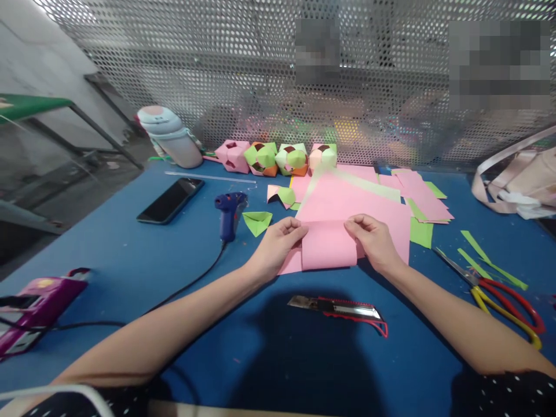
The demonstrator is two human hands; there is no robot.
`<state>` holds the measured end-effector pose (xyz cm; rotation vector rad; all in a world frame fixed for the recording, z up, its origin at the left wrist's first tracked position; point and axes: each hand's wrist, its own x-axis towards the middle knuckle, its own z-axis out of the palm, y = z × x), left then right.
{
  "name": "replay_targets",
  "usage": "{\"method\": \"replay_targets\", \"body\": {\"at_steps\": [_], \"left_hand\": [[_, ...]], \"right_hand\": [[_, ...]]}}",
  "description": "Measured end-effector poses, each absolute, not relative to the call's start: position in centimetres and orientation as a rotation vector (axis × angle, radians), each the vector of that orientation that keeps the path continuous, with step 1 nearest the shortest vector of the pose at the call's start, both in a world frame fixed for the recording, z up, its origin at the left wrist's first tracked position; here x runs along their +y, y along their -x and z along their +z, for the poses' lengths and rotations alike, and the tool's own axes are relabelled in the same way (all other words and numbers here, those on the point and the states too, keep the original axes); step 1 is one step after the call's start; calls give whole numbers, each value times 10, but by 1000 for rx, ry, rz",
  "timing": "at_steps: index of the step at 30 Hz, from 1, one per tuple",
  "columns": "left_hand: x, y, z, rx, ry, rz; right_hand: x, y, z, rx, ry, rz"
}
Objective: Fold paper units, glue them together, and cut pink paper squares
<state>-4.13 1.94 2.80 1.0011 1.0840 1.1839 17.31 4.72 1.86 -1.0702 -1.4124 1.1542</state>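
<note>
Between my two hands a sheet of pink paper (329,248) is bent over, its near side curling in a soft roll. My left hand (283,240) pinches its left edge. At the right edge, my right hand (374,238) pinches it between thumb and fingers. Underneath lies a larger pink sheet (356,200). A utility knife (339,307) with its blade showing rests on the table in front of my hands. Left of my left hand are a folded green paper piece (257,222) and a blue glue gun (230,214).
Several folded paper balls (263,158) line the back by a perforated metal panel (260,69). Scissors (490,289) and green strips (493,260) lie right. A phone (171,200), a bottle (171,136) and a purple power strip (41,307) with a cord are left. A bag (521,174) sits far right.
</note>
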Motion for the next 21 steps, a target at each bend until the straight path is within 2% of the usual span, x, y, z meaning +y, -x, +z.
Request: {"method": "replay_targets", "body": {"at_steps": [21], "left_hand": [[20, 40, 26, 1085, -955, 1154]], "right_hand": [[50, -175, 12, -1474, 1128, 1097]]}}
